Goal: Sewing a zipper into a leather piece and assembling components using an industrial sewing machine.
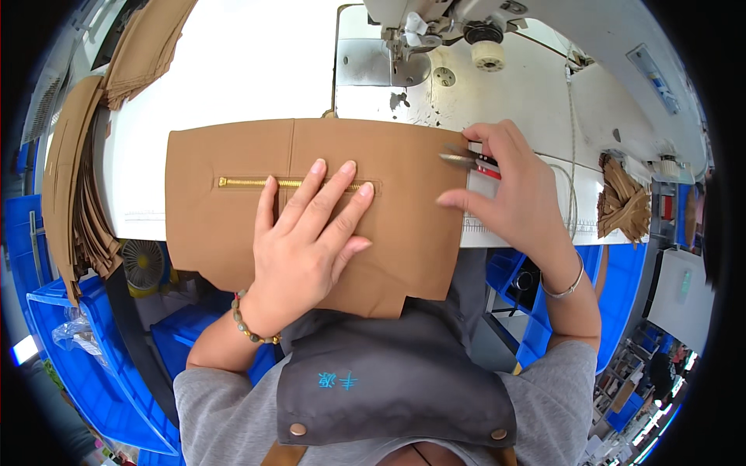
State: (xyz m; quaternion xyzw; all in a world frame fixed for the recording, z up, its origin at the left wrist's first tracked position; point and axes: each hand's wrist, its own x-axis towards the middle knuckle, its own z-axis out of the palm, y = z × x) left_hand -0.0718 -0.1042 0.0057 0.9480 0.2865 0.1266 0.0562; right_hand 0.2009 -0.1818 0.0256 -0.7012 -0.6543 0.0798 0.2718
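Observation:
A brown panel (203, 225) of leather-like material lies across the white table's front edge, its lower part hanging over. A gold zipper (242, 182) is set in a slot across its middle, and a seam runs up from it. My left hand (303, 252) rests flat on the panel, fingers spread over the zipper. Beside the panel's right edge, my right hand (522, 182) holds small thread snips (460, 161) with a black and red handle. Its curled fingers keep the snips, blades pointing left over the panel, while the thumb stands apart below.
A sewing machine (423, 35) with a metal needle plate (373, 66) stands beyond the panel. Brown pieces (74, 179) hang in a stack at the left, and a bundle of brown strips (624, 198) lies at the right. Blue bins (101, 373) stand below.

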